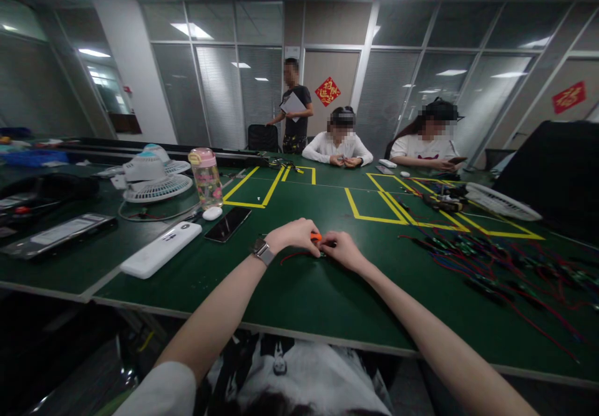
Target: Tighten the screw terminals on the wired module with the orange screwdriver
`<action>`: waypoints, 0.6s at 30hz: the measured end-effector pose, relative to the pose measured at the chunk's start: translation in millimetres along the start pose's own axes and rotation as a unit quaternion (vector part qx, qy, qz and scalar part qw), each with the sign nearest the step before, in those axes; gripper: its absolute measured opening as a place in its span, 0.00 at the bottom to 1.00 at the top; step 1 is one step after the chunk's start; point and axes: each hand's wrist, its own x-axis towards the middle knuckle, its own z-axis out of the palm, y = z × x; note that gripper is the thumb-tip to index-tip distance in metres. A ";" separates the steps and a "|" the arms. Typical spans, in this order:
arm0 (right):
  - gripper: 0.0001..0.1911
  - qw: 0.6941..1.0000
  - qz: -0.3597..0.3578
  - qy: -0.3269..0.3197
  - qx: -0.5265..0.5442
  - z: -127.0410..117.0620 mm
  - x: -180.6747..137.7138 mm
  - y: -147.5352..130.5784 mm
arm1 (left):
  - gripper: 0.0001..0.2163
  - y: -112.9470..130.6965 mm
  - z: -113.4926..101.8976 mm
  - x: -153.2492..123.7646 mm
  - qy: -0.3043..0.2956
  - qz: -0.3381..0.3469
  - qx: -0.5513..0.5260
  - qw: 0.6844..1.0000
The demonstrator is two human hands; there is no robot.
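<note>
Just above the green table [281, 304], my two hands meet close together. Between the thumb and fingers of my left hand [294, 235] is a small bright orange piece [317, 237]; its kind is hidden by the fingers. My right hand [344, 251] is closed in a pinch right beside it, and what lies in those fingertips is too small to make out. A thin red wire [290, 256] curves out to the left from beneath my left hand.
Left of my hands lie a dark phone [228, 224], a white power bank [161, 249] and a pink-lidded bottle [206, 178]. Tangled red wires with small boards [510, 272] cover the right side. Across the table sit two people; another person [296, 107] stands behind.
</note>
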 end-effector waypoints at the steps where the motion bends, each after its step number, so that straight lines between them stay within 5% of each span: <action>1: 0.07 1.000 -0.001 -0.001 -0.006 -0.3 0.3 -0.7 | 0.13 0.2 0.9 0.3 -0.013 0.002 -0.008 1.000; 10: 0.07 0.998 -0.016 -0.057 0.010 -12.6 1.3 -8.3 | 0.12 3.4 3.8 2.7 -0.021 -0.016 0.004 1.000; 18: 0.25 0.991 -0.022 -0.121 0.058 -22.1 -8.7 -6.0 | 0.13 5.2 4.4 3.1 -0.013 -0.016 0.030 0.999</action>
